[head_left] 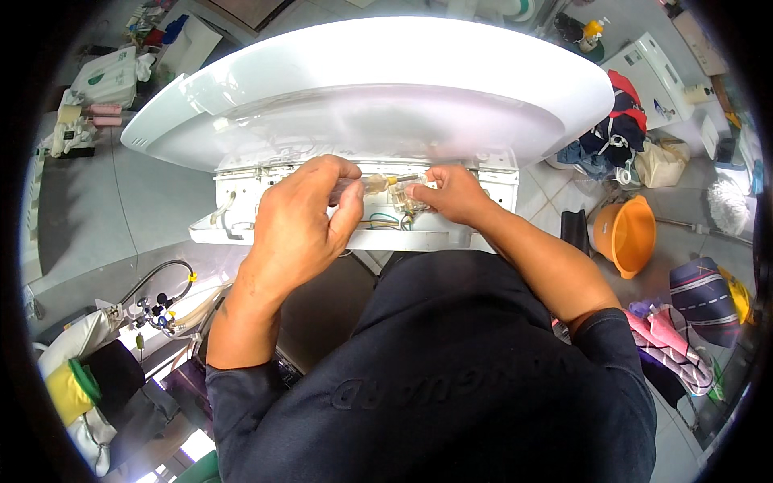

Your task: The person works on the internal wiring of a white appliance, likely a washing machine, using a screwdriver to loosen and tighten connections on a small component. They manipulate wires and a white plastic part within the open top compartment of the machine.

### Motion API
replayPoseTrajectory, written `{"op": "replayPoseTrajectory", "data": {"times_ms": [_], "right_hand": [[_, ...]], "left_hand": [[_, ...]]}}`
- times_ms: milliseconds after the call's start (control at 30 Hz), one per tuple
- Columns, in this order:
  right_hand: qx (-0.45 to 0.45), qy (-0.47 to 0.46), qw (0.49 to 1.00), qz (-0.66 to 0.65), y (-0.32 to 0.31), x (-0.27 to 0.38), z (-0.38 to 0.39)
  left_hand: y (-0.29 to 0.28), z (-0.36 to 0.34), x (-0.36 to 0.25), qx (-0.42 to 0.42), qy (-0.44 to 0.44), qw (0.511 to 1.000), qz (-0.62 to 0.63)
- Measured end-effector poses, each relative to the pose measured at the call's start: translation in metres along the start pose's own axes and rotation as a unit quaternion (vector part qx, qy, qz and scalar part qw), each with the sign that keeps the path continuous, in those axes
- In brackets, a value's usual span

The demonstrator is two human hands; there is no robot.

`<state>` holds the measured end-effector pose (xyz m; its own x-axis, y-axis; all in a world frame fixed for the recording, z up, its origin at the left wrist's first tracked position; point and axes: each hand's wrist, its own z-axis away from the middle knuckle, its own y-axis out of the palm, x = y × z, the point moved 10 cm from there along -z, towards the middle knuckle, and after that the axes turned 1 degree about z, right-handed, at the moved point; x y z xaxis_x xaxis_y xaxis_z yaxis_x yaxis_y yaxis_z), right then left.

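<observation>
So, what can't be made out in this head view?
All in the head view:
- Screwdriver butt end: covered by the left hand.
- Screwdriver tip: too small beside the right hand; I can't tell what it meets.
- Whether the right hand grips anything: its own fingers hide this.
- Thin wires: too small to trace to their ends.
- Green object: cut off by the lower edge.

Left hand (304, 211): holds the screwdriver (372, 186), shaft pointing right
Right hand (457, 195): by the tip, near wires (382, 218)
Cover (386, 60): white, raised behind the casing (435, 240)
Basin (636, 235): orange, farther right
</observation>
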<state>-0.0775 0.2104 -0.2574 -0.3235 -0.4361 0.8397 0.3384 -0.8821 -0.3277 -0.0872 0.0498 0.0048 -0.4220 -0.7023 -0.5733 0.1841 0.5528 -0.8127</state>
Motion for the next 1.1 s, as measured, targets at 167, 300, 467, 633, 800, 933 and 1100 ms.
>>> {"op": "replayPoseTrajectory", "data": {"times_ms": [167, 300, 467, 633, 800, 933, 1100], "right_hand": [[0.008, 0.012, 1.000, -0.015, 0.004, -0.003, -0.002], [0.003, 0.011, 1.000, -0.011, 0.002, 0.004, 0.000], [0.002, 0.001, 1.000, 0.004, 0.006, 0.002, -0.003], [0.000, 0.004, 1.000, 0.010, 0.004, 0.004, -0.003], [0.004, 0.007, 1.000, 0.005, 0.004, 0.008, -0.001], [0.004, 0.010, 1.000, 0.017, -0.001, 0.017, 0.003], [0.001, 0.004, 1.000, 0.018, 0.001, 0.011, 0.000]], "left_hand": [[0.001, -0.003, -0.014, 0.036, 0.045, 0.998, -0.026], [-0.001, -0.007, -0.026, 0.012, 0.149, 0.989, -0.020], [0.001, -0.010, -0.021, 0.008, 0.093, 0.994, -0.050], [0.001, -0.015, -0.008, 0.042, -0.006, 0.991, -0.126], [0.000, -0.016, -0.004, 0.033, -0.023, 0.988, -0.148], [0.002, -0.014, -0.021, 0.035, 0.078, 0.987, -0.138], [0.003, -0.010, -0.038, 0.033, 0.175, 0.979, -0.104]]}}
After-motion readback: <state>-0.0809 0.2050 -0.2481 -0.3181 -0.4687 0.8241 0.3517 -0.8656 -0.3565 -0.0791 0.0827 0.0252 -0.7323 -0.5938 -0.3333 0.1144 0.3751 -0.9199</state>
